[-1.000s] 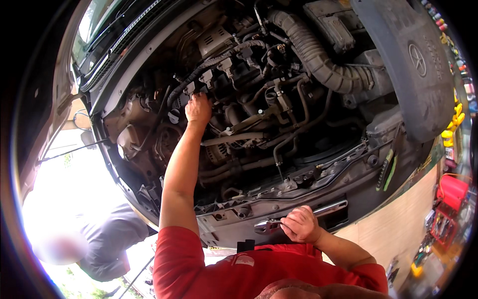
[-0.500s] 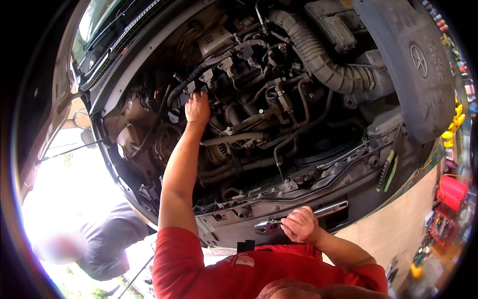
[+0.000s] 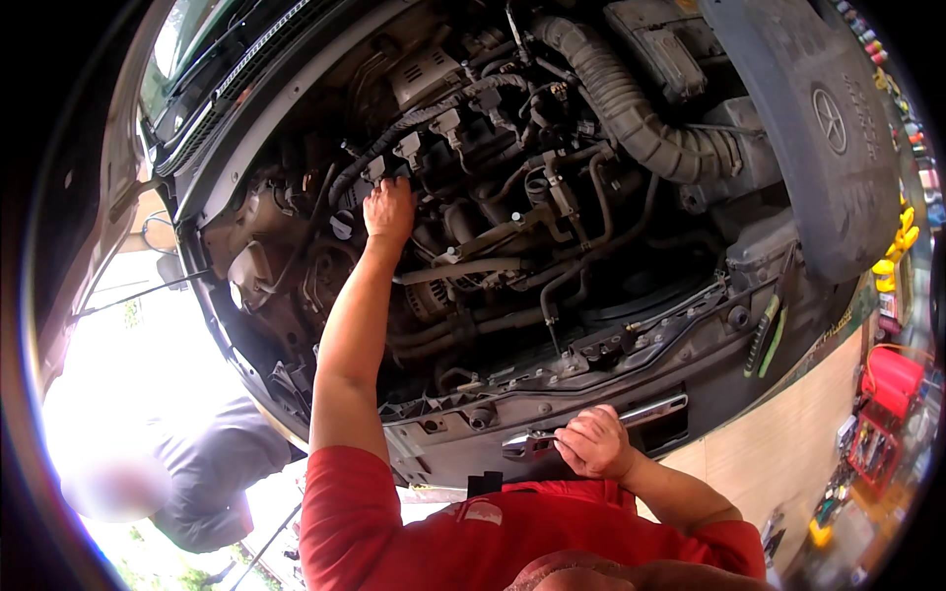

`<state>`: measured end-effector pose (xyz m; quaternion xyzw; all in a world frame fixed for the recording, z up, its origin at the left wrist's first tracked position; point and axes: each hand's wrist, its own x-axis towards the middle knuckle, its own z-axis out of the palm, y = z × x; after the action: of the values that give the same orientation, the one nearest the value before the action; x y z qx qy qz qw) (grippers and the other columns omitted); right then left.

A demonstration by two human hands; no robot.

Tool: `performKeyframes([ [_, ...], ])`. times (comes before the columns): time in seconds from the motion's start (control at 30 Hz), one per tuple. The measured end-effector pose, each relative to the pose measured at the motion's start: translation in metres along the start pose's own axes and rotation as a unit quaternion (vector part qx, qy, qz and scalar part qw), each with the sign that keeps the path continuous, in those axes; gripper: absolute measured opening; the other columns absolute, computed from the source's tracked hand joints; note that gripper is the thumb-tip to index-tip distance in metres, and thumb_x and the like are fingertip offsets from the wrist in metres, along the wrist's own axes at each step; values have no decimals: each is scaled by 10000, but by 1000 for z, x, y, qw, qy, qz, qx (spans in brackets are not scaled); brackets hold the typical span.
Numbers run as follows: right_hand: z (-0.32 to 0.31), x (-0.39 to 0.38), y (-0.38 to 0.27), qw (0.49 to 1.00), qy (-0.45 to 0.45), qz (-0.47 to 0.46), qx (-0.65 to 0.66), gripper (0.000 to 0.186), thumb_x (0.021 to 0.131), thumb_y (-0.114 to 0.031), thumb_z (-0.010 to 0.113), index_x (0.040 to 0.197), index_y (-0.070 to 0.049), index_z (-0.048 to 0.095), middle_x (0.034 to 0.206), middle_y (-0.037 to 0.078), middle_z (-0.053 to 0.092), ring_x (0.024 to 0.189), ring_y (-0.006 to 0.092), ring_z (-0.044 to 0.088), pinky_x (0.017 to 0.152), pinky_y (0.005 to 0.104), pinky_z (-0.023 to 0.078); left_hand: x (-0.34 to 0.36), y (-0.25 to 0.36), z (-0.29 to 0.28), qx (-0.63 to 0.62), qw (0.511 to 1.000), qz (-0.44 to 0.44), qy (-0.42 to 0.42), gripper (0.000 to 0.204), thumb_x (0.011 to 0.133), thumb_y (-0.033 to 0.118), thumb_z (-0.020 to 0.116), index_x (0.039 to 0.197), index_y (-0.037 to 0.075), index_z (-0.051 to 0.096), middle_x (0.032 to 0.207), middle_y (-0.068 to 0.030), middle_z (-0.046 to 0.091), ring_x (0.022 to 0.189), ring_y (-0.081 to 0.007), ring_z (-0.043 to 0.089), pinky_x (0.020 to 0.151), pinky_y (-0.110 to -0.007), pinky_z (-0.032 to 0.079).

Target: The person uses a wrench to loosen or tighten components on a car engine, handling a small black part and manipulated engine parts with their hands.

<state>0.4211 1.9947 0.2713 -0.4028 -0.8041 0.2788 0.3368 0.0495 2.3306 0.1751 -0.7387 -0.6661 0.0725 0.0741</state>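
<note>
I lean over an open car engine bay [image 3: 512,227]. My left hand [image 3: 390,209] reaches deep into the engine and rests with fingers on a grey connector [image 3: 378,169] along a corrugated wiring harness [image 3: 414,123]; whether it grips anything is hidden. My right hand [image 3: 592,443] lies curled on the front crossmember [image 3: 591,389], fingers closed around a chrome ratchet wrench [image 3: 631,414] that lies along the panel.
A thick ribbed air hose [image 3: 631,108] runs across the upper engine. A black engine cover [image 3: 818,128] leans at the right. A green-handled tool [image 3: 764,340] sits on the right edge. Another person in grey [image 3: 212,473] stands lower left. Red toolboxes [image 3: 892,384] stand at the right.
My left hand has shifted very slightly upward on the harness connector. My right hand stays on the wrench.
</note>
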Motion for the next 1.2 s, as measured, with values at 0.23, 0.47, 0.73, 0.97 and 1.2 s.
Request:
performKeyframes([
  [0.23,0,1,1,1000,-1,-5,3,245,802,-207,771,1001,-87,694,944,46,644,896,245,628,834,406,481,2,7,3,18,999,-14,41,211,904,268,635,1006,90,588,961,-139,665,908,-331,692,743,-454,555],
  [0.47,-1,2,-1,1000,-2,-7,6,243,798,-202,773,993,-83,690,938,44,641,886,245,627,821,403,480,5,-2,22,50,998,12,39,128,923,163,533,1004,82,589,930,-133,675,862,-325,706,711,-447,561],
  [0.73,-1,2,1,1000,-2,-10,7,233,799,-200,769,986,-85,690,930,42,639,884,240,625,824,403,477,4,2,17,58,998,-9,19,218,923,289,611,1002,85,617,930,-122,690,866,-321,714,708,-437,565],
  [0.97,-1,3,1,1000,-9,-10,1,231,804,-211,765,985,-88,692,927,39,642,882,237,627,826,403,475,9,1,7,47,997,-37,-41,244,917,322,626,999,92,621,941,-121,681,867,-323,710,732,-437,560],
  [1.2,0,3,-1,1000,-10,-11,4,234,796,-200,772,982,-85,691,930,42,646,876,241,631,815,403,476,-1,-6,17,65,994,57,67,325,917,346,664,1026,52,581,957,-165,662,888,-350,696,749,-451,568],
])
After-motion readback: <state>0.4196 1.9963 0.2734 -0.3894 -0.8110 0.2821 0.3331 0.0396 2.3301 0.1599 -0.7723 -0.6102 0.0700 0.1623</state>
